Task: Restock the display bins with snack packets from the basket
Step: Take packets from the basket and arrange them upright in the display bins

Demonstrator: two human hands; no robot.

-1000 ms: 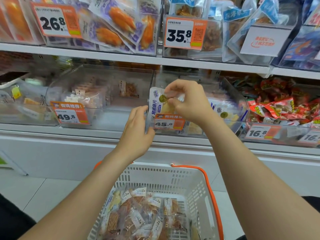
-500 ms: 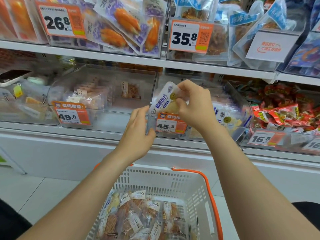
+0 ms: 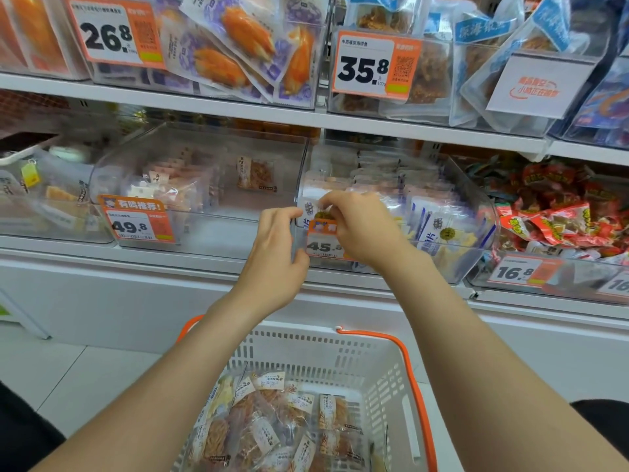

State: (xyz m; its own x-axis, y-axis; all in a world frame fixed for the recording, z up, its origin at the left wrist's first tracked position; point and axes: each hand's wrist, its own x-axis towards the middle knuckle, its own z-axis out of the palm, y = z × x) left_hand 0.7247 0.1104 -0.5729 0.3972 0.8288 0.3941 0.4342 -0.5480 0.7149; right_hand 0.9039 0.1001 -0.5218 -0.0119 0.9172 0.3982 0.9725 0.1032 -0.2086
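- Now your right grip [image 3: 360, 226] pinches a packet [image 3: 309, 209] at the front-left corner of the bin [image 3: 476, 257].
- Your left grip [image 3: 275, 253] holds that corner's wall.
- Your basket [image 3: 384, 379] holds plenty more, so most restocking looks undone.

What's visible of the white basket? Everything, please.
The white basket is perforated plastic, as it looks, with an orange handle lying along its right rim. It sits upright, low in the view, below the display bins. Clear snack packets of brownish strips with white labels cover its bottom. Its near end is cut off by the frame.
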